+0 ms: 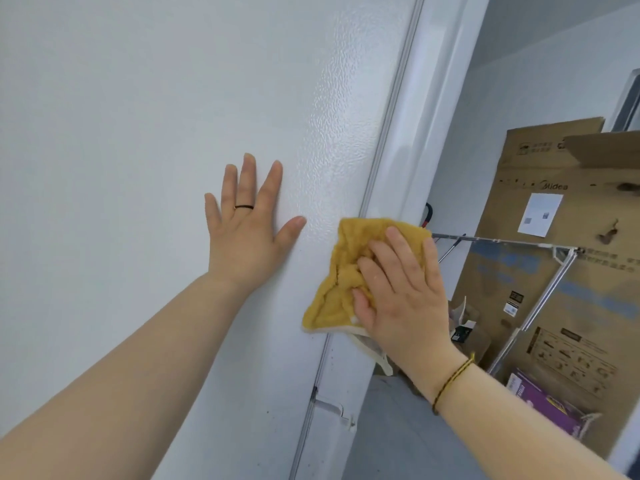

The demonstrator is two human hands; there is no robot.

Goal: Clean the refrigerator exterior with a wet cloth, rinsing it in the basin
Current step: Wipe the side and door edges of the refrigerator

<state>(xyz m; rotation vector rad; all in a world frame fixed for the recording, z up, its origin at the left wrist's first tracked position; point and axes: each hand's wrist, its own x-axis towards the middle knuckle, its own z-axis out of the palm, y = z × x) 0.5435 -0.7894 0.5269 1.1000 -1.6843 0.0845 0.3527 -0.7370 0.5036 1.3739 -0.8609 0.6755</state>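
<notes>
A tall cardboard box [540, 209] stands against the pale wall [519, 64] behind a metal rack [540, 303], on grey floor [391, 427].

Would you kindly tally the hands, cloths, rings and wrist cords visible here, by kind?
Hands: 2, the left hand and the right hand
Cloths: 1, the yellow cloth
Rings: 1, the ring
Wrist cords: 1, the wrist cord
Total: 5

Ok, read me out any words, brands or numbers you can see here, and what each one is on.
"Midea": on the big cardboard box.
Other print on that box: too blurred to read.
White sticker on it: codes too small to read.
Purple box: lettering too blurred.
Refrigerator and cloth: none.
</notes>
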